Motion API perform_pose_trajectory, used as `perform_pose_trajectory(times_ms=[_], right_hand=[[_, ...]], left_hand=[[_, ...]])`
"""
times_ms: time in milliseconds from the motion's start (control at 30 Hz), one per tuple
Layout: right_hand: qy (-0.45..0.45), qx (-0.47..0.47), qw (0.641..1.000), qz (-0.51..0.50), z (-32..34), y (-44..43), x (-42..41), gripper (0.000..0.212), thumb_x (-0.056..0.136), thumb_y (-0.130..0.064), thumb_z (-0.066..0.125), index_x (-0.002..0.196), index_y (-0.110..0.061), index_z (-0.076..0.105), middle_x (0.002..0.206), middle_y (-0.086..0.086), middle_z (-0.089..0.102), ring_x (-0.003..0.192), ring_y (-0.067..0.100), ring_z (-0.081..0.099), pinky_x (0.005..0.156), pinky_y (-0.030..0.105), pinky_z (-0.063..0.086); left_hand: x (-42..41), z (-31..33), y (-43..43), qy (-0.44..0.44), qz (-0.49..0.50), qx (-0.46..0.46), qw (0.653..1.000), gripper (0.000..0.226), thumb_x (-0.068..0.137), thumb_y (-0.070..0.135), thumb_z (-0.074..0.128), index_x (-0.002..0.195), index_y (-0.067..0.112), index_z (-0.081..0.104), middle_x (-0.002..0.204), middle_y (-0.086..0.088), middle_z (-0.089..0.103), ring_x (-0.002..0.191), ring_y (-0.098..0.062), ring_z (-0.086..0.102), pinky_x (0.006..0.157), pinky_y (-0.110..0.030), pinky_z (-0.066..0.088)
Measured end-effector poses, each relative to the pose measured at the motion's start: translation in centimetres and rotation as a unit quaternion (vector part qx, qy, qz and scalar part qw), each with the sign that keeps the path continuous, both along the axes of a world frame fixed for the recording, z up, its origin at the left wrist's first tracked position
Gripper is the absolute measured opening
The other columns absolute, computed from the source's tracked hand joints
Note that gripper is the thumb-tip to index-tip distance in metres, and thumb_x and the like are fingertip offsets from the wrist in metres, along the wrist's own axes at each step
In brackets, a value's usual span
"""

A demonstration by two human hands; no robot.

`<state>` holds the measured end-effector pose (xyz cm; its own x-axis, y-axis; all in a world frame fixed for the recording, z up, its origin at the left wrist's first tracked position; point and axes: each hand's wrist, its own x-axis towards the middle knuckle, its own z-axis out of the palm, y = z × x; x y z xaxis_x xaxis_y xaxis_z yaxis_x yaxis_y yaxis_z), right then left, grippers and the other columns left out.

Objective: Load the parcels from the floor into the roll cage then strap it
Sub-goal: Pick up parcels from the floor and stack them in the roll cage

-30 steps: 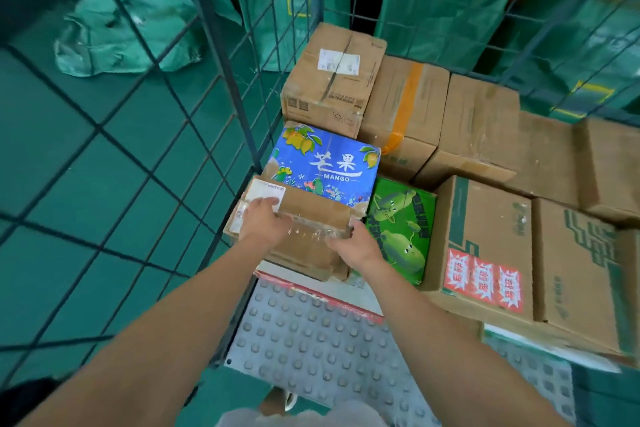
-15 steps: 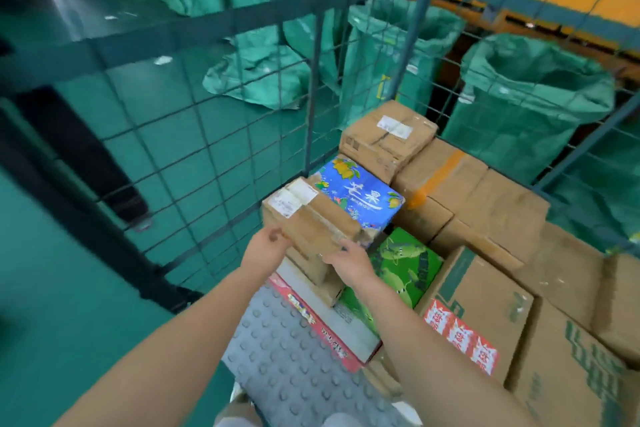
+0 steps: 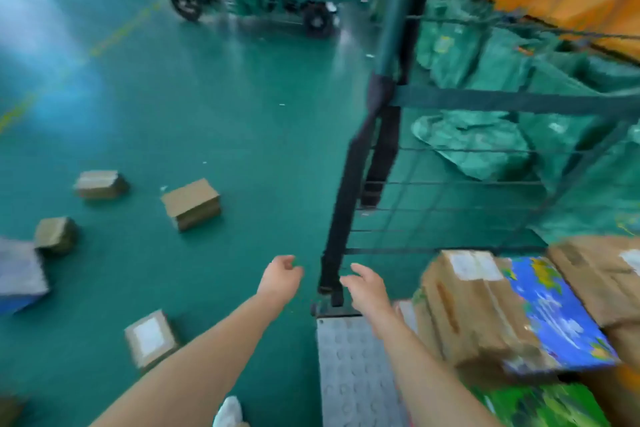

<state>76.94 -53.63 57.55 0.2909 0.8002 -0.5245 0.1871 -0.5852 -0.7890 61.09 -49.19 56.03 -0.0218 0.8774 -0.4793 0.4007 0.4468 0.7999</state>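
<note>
Fingers [image 3: 287, 262] of the left hand [image 3: 280, 279] are loosely curled and hold nothing. The right hand [image 3: 363, 288] is also half open and empty, and its fingertips are very near the lower end of the black strap [image 3: 341, 211]; I cannot tell if they touch it. Both hands hang over the green floor [image 3: 242, 135], at the front corner of the roll cage [image 3: 450, 184], where the strap hangs down along the corner post. Under the right forearm lies the grey studded base plate [image 3: 353, 367], bare at this corner. Further right inside the cage, a brown parcel [image 3: 467, 305] with a white label lies tilted on a blue box [image 3: 554, 315], close to the mesh wall, and a green box [image 3: 540, 406] sits at the near edge. To the left the floor is wide, with loose parcels well apart: a labelled small box [image 3: 150, 338] nearest the left forearm, a cardboard box [image 3: 191, 203] further out, and two smaller cartons [image 3: 100, 184] beyond.
</note>
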Motion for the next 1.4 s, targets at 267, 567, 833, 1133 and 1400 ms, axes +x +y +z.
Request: perform_pose_trajectory(times_ms=[267,567,833,1133,1400], right_hand=[[0.034,-0.038,0.981,0.189,0.2,8.6,-15.1,0.059,0.095,-0.019,0.061,0.149,-0.013,0.04,0.143,0.006,0.049,0.13,0.022,0.049,0.112,0.042,0.039],[0.046,-0.037,0.975,0.216,-0.5,18.2,-30.5,0.07,0.092,-0.025,0.062,0.154,-0.018,0.029,0.152,0.007,0.04,0.136,0.025,0.043,0.113,0.048,0.039],[0.037,-0.05,0.974,0.217,-1.1,24.7,-39.4,0.071,0.094,-0.024,0.06,0.155,-0.018,0.025,0.158,0.005,0.03,0.139,0.027,0.038,0.114,0.047,0.037],[0.046,-0.078,0.972,0.217,-4.4,38.7,-46.1,0.075,0.094,-0.024,0.06,0.157,-0.015,0.02,0.16,0.007,0.026,0.141,0.029,0.036,0.114,0.048,0.036],[0.058,-0.11,0.97,0.209,-5.5,54.6,-49.8,0.072,0.094,-0.021,0.06,0.155,-0.013,0.021,0.154,0.007,0.036,0.13,0.025,0.043,0.11,0.042,0.038]], left_hand=[[-16.1,1.1,3.7,0.032,0.157,-0.006,0.987,0.049,0.095,0.019,0.053,0.143,0.012,0.044,0.14,-0.005,0.052,0.077,-0.007,0.055,0.07,-0.022,0.04],[-32.8,1.2,10.9,0.04,0.178,-0.028,0.983,0.053,0.095,0.021,0.056,0.143,0.007,0.041,0.109,0.0,0.053,0.081,-0.012,0.053,0.078,-0.025,0.042],[-41.5,0.9,17.2,0.042,0.193,-0.041,0.98,0.05,0.096,0.02,0.054,0.143,0.008,0.04,0.082,0.01,0.045,0.069,-0.001,0.043,0.06,-0.02,0.036],[-47.9,-1.9,30.7,0.044,0.193,-0.062,0.978,0.05,0.097,0.021,0.053,0.143,0.01,0.039,0.08,0.01,0.044,0.065,-0.003,0.043,0.058,-0.017,0.037],[-50.2,-1.1,49.2,0.055,0.177,-0.072,0.98,0.051,0.097,0.023,0.052,0.145,0.011,0.039,0.124,-0.002,0.055,0.093,-0.015,0.052,0.082,-0.026,0.043]])
